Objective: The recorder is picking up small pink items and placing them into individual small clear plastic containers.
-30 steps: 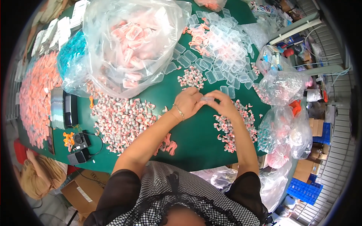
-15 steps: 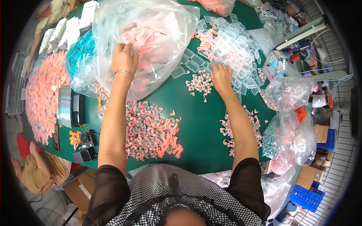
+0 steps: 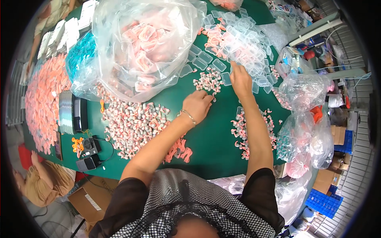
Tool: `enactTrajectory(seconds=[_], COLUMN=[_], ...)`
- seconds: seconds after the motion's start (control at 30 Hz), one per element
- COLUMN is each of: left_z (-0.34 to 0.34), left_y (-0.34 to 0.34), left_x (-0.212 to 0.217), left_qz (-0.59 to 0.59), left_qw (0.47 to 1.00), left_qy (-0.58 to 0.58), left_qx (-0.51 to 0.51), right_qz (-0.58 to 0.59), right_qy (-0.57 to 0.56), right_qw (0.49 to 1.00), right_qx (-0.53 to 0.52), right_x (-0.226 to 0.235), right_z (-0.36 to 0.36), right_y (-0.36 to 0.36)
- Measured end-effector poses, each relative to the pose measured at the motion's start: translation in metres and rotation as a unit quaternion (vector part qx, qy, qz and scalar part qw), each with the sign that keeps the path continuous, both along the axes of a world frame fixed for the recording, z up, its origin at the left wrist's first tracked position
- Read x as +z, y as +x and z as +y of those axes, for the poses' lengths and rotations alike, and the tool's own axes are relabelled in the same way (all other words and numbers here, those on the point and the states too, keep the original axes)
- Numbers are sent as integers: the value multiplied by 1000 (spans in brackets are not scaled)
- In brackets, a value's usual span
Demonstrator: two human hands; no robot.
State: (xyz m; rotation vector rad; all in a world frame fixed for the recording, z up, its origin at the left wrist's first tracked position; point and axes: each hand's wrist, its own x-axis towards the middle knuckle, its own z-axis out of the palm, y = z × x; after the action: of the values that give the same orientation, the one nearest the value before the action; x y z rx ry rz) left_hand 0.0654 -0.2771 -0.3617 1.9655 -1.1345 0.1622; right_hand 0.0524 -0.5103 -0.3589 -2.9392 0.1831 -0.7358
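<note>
My left hand [image 3: 197,106] is closed just below a small heap of pink-and-grey pieces that look like earplugs [image 3: 208,80]; whatever its fingers hold is hidden. My right hand [image 3: 241,82] has its fingers bunched at the near edge of a pile of clear plastic cases [image 3: 250,47], and I cannot make out what is in them. Directly left of that hand lies a single clear case [image 3: 226,78]. Several more clear cases [image 3: 202,63] lie flat beyond the small heap. A big clear bag [image 3: 174,51] with pink pieces inside stands at the far left of my hands.
Large heaps of earplug-like pieces [image 3: 131,125] and pink cords [image 3: 178,152] spread beneath my left forearm. Another heap [image 3: 241,129] lies beside my right forearm. Orange packets [image 3: 45,99], a stack of discs [image 3: 68,113] and small black devices [image 3: 89,162] occupy the left. Filled bags [image 3: 303,95] line the right edge.
My left hand has left the big bag and come right and nearer, to the small heap. My right hand has shifted slightly right, along the clear cases.
</note>
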Motion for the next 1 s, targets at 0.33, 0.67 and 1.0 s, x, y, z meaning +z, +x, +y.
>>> enactTrajectory(seconds=[0.33,0.67,1.0], left_z=[-35,-20,-20], left_y=[-14,-15,-10], left_x=[-40,-39,-42], left_qz=[57,-61,100], left_qw=[992,997,994], left_qy=[98,55,38], left_qx=[59,11,20], right_qz=[-105,26,-124], right_qy=[377,154,112], right_qw=[913,980,966], right_qx=[-118,-122,-197], right_x=[-22,-12,-14], right_z=[35,62,-120], right_y=[-97,-117,-69])
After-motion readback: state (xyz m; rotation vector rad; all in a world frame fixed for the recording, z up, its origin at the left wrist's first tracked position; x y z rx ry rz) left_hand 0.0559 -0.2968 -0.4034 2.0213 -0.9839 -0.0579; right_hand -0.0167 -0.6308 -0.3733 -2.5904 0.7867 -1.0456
